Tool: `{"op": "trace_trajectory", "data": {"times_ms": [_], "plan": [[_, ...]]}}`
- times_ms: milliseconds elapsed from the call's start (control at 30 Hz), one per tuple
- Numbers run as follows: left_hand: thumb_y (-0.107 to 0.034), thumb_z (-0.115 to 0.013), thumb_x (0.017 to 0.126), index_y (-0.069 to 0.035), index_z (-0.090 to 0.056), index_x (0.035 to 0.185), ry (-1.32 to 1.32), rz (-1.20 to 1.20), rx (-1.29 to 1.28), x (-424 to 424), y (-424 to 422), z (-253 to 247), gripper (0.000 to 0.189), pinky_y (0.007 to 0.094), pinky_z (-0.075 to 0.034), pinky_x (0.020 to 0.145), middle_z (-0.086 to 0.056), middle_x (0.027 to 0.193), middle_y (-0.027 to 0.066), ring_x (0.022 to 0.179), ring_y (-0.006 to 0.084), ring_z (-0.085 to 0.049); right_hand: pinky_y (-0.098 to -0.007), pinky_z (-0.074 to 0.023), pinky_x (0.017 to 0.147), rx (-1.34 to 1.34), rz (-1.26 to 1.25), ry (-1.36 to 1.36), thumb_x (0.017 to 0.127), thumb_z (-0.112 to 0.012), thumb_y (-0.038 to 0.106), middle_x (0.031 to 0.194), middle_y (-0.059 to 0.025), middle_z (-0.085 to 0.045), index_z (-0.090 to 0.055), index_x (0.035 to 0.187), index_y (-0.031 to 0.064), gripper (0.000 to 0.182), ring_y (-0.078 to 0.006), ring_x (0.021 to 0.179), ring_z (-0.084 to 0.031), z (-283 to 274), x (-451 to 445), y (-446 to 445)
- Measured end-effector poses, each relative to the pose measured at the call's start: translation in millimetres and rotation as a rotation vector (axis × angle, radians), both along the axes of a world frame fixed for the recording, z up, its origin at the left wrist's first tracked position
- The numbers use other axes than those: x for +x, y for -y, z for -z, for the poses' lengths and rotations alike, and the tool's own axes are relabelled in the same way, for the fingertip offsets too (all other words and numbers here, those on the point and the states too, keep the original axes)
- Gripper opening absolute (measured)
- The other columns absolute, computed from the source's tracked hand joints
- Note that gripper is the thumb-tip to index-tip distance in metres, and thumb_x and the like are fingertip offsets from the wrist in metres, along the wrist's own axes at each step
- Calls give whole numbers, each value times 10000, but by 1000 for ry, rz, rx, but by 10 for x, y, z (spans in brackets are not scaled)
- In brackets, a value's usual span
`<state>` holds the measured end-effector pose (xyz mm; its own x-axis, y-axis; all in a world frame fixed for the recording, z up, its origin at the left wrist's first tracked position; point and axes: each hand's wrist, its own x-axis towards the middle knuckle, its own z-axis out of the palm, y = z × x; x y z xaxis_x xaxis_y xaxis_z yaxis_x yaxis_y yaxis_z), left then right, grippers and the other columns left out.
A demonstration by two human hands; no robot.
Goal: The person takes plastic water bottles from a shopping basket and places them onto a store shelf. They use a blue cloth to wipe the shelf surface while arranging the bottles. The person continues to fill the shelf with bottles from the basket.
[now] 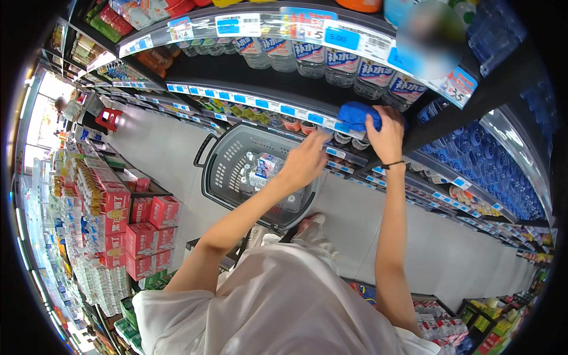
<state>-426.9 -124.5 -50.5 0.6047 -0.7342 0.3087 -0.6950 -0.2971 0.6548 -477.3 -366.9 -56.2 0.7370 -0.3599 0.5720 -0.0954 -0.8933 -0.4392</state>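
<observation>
My right hand [387, 131], with a dark band on its wrist, grips a folded blue cloth [358, 116] against the front edge of a dark shelf [213, 73]. Behind the cloth, clear plastic drink bottles [341, 66] with blue, white and pink labels stand in a row. My left hand [306, 159] hangs in front of the lower shelf, its fingers blurred and apart, and I see nothing in it. Below it, a grey plastic shopping basket [213, 168] holds several clear bottles [266, 171], some lying on their sides; my left forearm hides part of it.
Price rails [266, 104] run along the shelf fronts. Blue-tinted water bottles [483, 164] fill shelves at right, beyond a dark upright [461, 111]. Stacked red cartons [151, 239] stand at left on the grey tiled floor [151, 146]. A person [73, 108] is near a red stool [108, 119].
</observation>
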Motion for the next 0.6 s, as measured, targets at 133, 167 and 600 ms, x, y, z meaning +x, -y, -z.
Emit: {"op": "trace_trajectory", "data": {"times_ms": [133, 167, 600], "plan": [[-51, -588, 853, -49, -566, 1145, -38, -168, 286, -17, -1344, 963, 293, 474, -532, 738, -622, 1009, 167, 853, 378, -639, -471, -404, 964, -98, 69, -72, 871, -632, 204, 1027, -119, -647, -703, 1031, 49, 234, -343, 1033, -557, -26, 87, -126], [-65, -588, 854, -48, -584, 1115, -42, -213, 390, -57, -1635, 1108, 262, 478, -531, 743, -629, 1002, 167, 856, 374, -640, -474, -403, 963, -121, 96, -81, 872, -630, 200, 1028, -117, -646, -703, 1028, 51, 228, -343, 1038, -553, 3, 154, -194], [-110, -643, 825, -82, -617, 934, -187, 55, 259, 361, -2864, 1384, 116, 427, -434, 921, -682, 893, 105, 914, 311, -651, -496, -387, 948, -233, 31, -131, 893, -608, 258, 1080, -151, -611, -661, 1117, 59, 305, -367, 1065, -525, 106, 1976, -1915]]}}
